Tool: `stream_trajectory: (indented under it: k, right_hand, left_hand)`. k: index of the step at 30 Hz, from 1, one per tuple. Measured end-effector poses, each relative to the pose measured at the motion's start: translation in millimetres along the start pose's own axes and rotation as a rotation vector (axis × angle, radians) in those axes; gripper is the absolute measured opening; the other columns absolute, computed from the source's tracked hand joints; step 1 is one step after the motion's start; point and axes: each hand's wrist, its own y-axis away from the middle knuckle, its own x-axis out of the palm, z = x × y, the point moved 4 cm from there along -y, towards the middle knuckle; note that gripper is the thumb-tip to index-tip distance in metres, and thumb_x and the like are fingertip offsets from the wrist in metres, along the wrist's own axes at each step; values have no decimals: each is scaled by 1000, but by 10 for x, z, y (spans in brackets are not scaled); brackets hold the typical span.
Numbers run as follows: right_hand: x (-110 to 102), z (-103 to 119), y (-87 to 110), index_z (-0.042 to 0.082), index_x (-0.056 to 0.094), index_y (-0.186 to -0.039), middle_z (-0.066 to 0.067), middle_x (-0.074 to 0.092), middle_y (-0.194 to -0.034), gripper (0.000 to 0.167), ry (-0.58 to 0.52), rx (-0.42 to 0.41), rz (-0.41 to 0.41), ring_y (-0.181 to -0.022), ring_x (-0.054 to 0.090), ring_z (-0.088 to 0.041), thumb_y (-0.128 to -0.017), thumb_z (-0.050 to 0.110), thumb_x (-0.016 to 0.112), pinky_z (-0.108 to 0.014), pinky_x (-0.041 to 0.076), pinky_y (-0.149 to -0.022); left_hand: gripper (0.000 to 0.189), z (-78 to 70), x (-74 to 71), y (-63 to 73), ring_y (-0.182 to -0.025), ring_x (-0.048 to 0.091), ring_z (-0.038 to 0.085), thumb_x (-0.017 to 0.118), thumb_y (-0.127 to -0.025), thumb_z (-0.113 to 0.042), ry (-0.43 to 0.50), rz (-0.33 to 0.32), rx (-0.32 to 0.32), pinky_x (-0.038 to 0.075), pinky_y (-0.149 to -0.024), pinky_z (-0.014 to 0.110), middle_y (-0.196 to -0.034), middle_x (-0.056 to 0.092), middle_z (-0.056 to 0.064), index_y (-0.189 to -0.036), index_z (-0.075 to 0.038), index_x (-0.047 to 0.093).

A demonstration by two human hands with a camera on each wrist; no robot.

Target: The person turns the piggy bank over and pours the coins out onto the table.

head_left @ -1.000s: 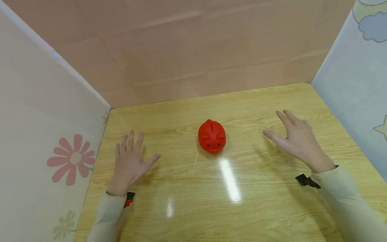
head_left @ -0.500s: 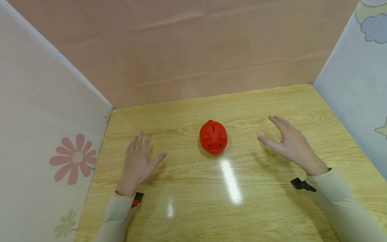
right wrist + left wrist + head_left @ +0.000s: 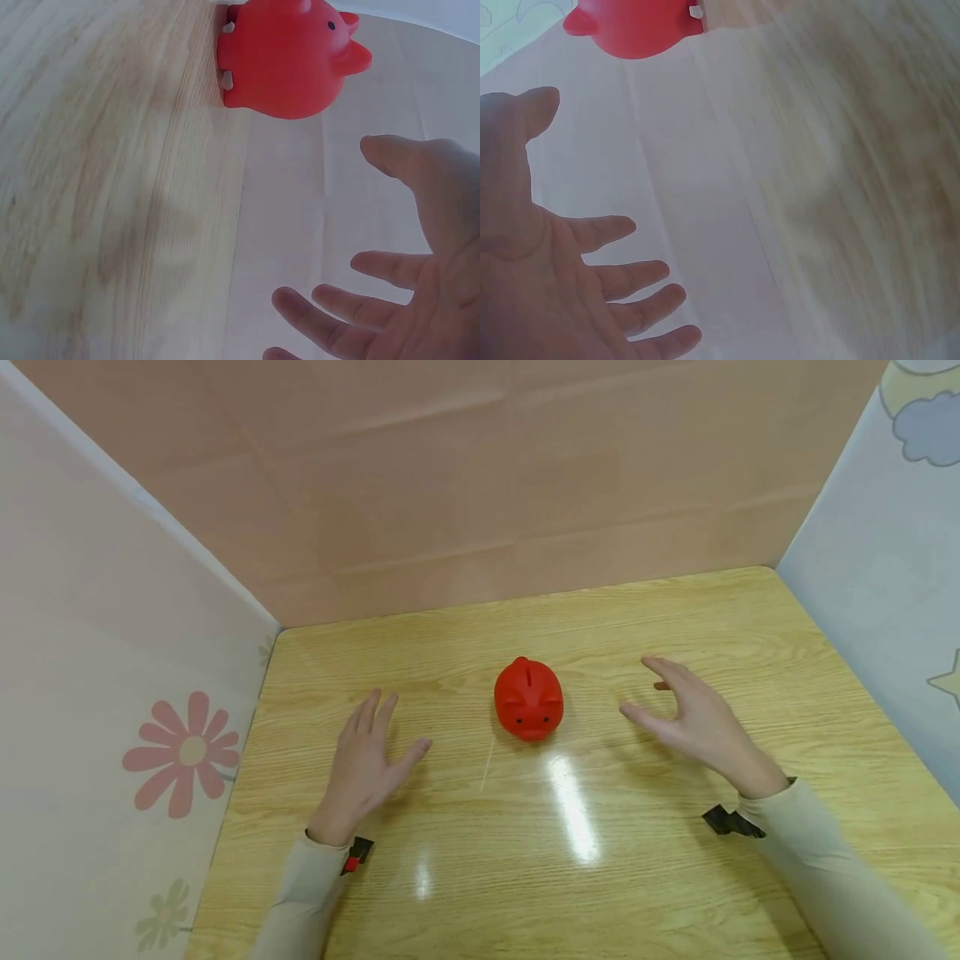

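A red piggy bank point(image 3: 528, 700) with a coin slot on its back stands on the wooden table point(image 3: 480, 827), snout toward me. To its left, apart from it, my left hand point(image 3: 362, 775) hovers over the table with fingers spread and thumb out. On the other side my right hand point(image 3: 701, 722) is held above the table, thumb apart from slightly bent fingers, also not touching the piggy bank. Each wrist view shows part of the piggy bank point(image 3: 281, 60) beyond an empty palm; in the left wrist view its red body point(image 3: 637, 22) is cut by the top edge.
A pinkish-brown sheet point(image 3: 480, 485) covers the back wall. A left panel point(image 3: 90, 635) with flower prints and a right panel point(image 3: 885, 552) with cloud and star prints flank the table. Bright reflections lie on the tabletop in front of the piggy bank.
Both hands have moved inward toward the piggy bank, the left one to the right and the right one to the left. The piggy bank stays where it was on the table.
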Motion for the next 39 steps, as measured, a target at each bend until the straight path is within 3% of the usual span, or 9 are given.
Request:
stream_trajectory:
  k: [10, 18, 29, 39]
  right_hand:
    - [163, 44, 16, 8, 39, -164, -23, 42, -167, 84, -75, 2, 32, -129, 64, -43, -99, 49, 73, -68, 53, -100]
    - [346, 101, -32, 11, 38, -165, -18, 44, -167, 84, -123, 0, 95, -129, 65, -43, -99, 48, 73, -62, 59, -94]
    - [535, 149, -87, 9, 39, -164, -18, 45, -166, 82, -183, -35, 113, -126, 68, -42, -99, 44, 75, -61, 60, -96]
    - [656, 284, -160, 7, 36, -165, -20, 48, -163, 82, -308, -58, 158, -122, 71, -40, -99, 35, 77, -58, 59, -102]
  left_hand:
    - [86, -76, 87, -13, -157, 29, 51, 61, -103, -58, 32, 3, 9, 28, -123, 73, -173, 27, 25, -165, -5, 35]
    - [86, -188, 191, -50, -158, 30, 49, 62, -102, -59, 58, 19, 26, 28, -125, 70, -172, 29, 24, -165, -7, 35]
    - [84, -290, 300, -88, -155, 37, 48, 64, -101, -58, 55, 13, 37, 33, -124, 68, -169, 37, 24, -163, -6, 40]
    - [81, -427, 397, -134, -154, 39, 46, 62, -102, -58, 121, 33, 29, 35, -124, 66, -168, 40, 21, -163, -9, 41]
